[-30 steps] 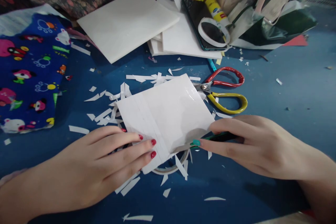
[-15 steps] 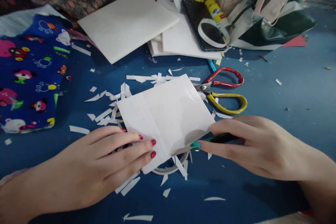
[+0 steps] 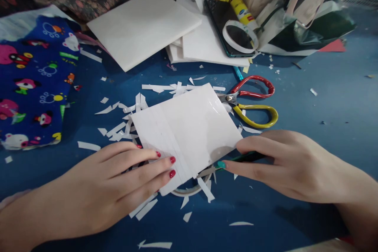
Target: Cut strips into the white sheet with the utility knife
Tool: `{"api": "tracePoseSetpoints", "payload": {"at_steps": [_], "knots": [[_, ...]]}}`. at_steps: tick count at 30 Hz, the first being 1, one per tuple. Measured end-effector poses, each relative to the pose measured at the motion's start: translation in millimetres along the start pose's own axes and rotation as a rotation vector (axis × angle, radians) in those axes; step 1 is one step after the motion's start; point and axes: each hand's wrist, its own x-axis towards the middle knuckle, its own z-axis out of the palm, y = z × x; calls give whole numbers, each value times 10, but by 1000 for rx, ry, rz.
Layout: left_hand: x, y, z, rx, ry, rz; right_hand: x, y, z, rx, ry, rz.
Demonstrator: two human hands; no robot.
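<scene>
A white piece of card, with lines or seams along its left part, lies tilted in front of me. My left hand rests on its lower left corner, fingers stretched out flat. Pinched in my right hand is a craft knife with a dark green handle. Its narrow blade lies close along the card's lower right edge; whether it touches is hard to tell. Under the card, a tape roll shows only in part. Scissors with one red and one yellow handle reach partly beneath the card's right side.
Paper scraps surround the card. Blue patterned fabric lies left. Behind are white boards, a phone with a white tape ring on it, a yellow glue stick and bags at back right.
The knife blade, mostly hidden by the card before, now shows just outside its lower edge. A paper strip by the tape roll has shifted slightly. My left hand and the card stay put.
</scene>
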Motion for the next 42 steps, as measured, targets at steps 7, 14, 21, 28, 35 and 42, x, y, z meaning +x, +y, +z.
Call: {"api": "tracePoseSetpoints", "payload": {"at_steps": [7,14,21,28,35,42], "knots": [[12,1,-14,-3,-11,0,15,-17,-44,-7,-18,-6],[28,2,-32,33,-6,11,-5,-6,-32,17,-25,-9],[33,-11,-40,25,4,29,-65,-28,38,-26,75,15],[28,-10,-44,38,20,36,-81,-37,93,-27,71,49],[110,-20,-80,32,69,53,-23,-43,44,-72,132,-44],[49,-12,-59,75,49,108,131,-233,218,-164,364,-107]]}}
